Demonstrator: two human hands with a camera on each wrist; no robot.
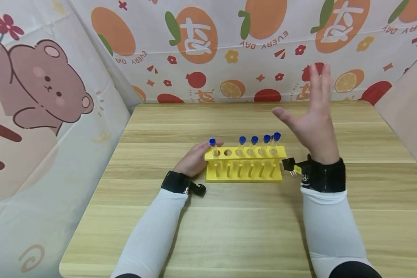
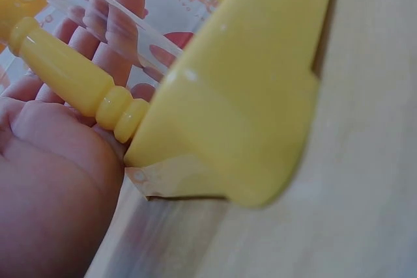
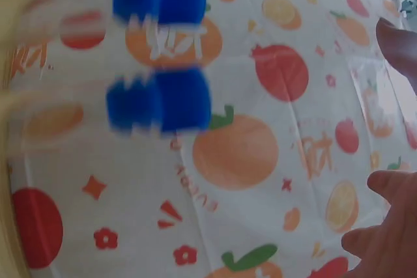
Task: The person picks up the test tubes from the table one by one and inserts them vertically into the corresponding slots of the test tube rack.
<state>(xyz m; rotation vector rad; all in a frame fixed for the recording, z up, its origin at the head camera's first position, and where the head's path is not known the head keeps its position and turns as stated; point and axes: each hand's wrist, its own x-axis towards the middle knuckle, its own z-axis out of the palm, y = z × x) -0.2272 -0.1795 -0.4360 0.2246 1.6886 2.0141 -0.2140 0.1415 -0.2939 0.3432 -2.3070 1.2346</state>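
Observation:
A yellow test tube rack stands on the table, its top holes in a row above short pegs. One blue-capped test tube is in the leftmost hole, and the hole beside it shows bare. Several more blue-capped tubes stand in the holes to the right. My left hand holds the rack's left end, its fingers behind the end post and a clear tube. To the right of the rack my right hand is raised, fingers straight and thumb spread, holding nothing. Two blue caps blur in the right wrist view.
The wood-grain table runs back to a hanging cloth printed with fruit. A bear-print cloth hangs at the left. Camera bands circle both wrists.

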